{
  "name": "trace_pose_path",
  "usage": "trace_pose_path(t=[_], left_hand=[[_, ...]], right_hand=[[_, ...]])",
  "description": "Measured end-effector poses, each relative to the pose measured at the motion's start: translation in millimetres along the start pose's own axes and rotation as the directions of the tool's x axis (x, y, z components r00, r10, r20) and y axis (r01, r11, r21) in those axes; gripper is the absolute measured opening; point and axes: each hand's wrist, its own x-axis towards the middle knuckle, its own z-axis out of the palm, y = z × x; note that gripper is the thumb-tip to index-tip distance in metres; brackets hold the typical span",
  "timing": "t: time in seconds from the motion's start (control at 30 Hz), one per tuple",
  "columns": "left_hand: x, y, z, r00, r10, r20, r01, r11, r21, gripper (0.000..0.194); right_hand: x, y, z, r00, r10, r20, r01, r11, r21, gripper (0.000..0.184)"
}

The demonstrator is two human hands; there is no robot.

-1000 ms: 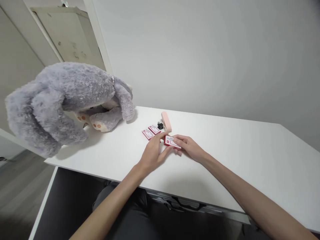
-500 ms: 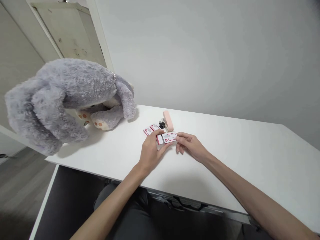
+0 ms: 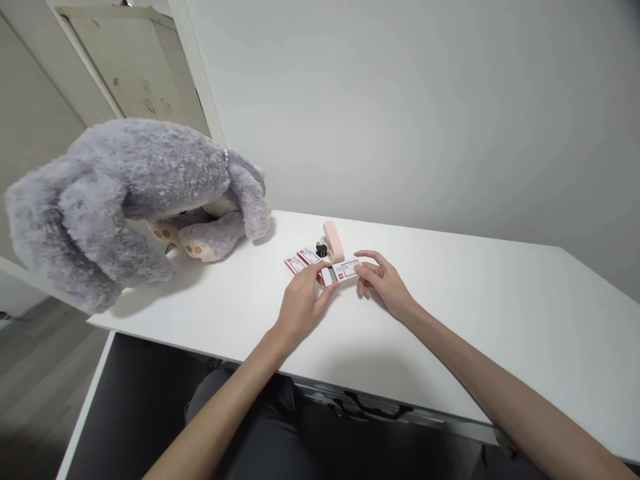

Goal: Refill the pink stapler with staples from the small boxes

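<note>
so both hands are on a small red-and-white slide box (image 3: 349, 269), which is up above the white table (image 3: 450, 313), around the middle of the view. left hand (image 3: 299, 298) is pinching the left end, thumb on the near edge and a finger on the far edge. that end is the inner tray (image 3: 327, 277), and it's sticking partway out of the printed sleeve. there's a greyish strip showing between tray end and sleeve, too small to tell what it is.

right hand (image 3: 385, 285) is pinching the right end of the sleeve between thumb and index finger, other fingers curled underneath.

just past the left hand, two more boxes of the same look (image 3: 309, 256) lie side by side on the table, printed faces up, one partly behind the fingers. right next to those is a little black gadget (image 3: 321, 251), can't make out what exactly, and beside it a pale pink stapler (image 3: 333, 241). over on the left there's a huge lilac-grey plush toy (image 3: 150, 163) slumped on the tabletop, way bigger than everything else.
</note>
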Motion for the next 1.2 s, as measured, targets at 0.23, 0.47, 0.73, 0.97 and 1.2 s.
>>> trace_pose_path(t=[0.23, 0.47, 0.73, 0.97, 1.2], left_hand=[[0.5, -1.6, -0.8, 0.995, 0.047, 0.092, -0.046, 0.999, -0.015, 0.030], [1.7, -3.8, 1.7, 0.982, 0.102, 0.161, -0.107, 0.994, 0.019, 0.031], [-0.1, -6.2, 5.4, 0.959, 0.113, 0.261, -0.146, 0.983, 0.112, 0.034], [-0.5, -6.6, 5.5, 0.959, 0.097, 0.267, -0.129, 0.986, 0.103, 0.035], [-1.7, -6.3, 4.0, 0.959, 0.056, 0.279, -0.094, 0.988, 0.124, 0.035]], right_hand=[[3.8, 8.9, -4.5, 0.963, -0.183, -0.197, 0.108, 0.934, -0.341, 0.029], [4.8, 13.1, -7.4, 0.919, -0.386, -0.078, 0.274, 0.768, -0.579, 0.028], [2.7, 12.4, -0.5, 0.935, -0.290, 0.204, 0.347, 0.634, -0.691, 0.051], [19.6, 13.5, 20.7, 0.931, -0.283, 0.231, 0.343, 0.465, -0.816, 0.049], [21.4, 13.4, 6.7, 0.944, -0.325, 0.046, 0.188, 0.421, -0.888, 0.036]])
